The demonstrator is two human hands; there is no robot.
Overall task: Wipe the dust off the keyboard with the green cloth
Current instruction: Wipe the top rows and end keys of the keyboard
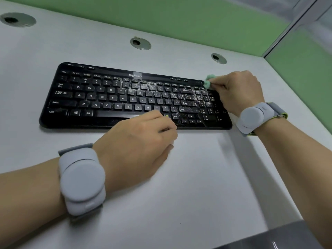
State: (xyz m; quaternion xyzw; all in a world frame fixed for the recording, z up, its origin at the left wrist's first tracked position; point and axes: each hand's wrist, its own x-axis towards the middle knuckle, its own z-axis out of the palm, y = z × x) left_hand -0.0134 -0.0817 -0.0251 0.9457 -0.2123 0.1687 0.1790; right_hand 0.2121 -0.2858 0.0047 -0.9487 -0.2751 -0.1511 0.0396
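On the white desk (pixel 197 177) in front of me lies the black keyboard (pixel 125 97), set slightly askew with its right end farther from me. White dust (pixel 190 99) speckles the keys from about the middle to the right end, while the left half looks clean. I see my right hand (pixel 237 90) reaching in from the right, forearm angled up the frame, wrist bent so the knuckles face up and the fingers curl in toward the keyboard's far right corner. Those fingers are bunched together, pinching the green cloth (pixel 209 81), which shows as a small crumpled wad poking out past the fingertips and touching the top right edge of the keyboard. My left hand (pixel 140 139) comes in from the lower left, palm down, resting at the keyboard's near edge just below the space bar. Its fingers are loosely curled and close together, their tips on the front rim, holding nothing that I can make out. Each wrist wears a grey round band: left band (pixel 81 178), right band (pixel 253 117)
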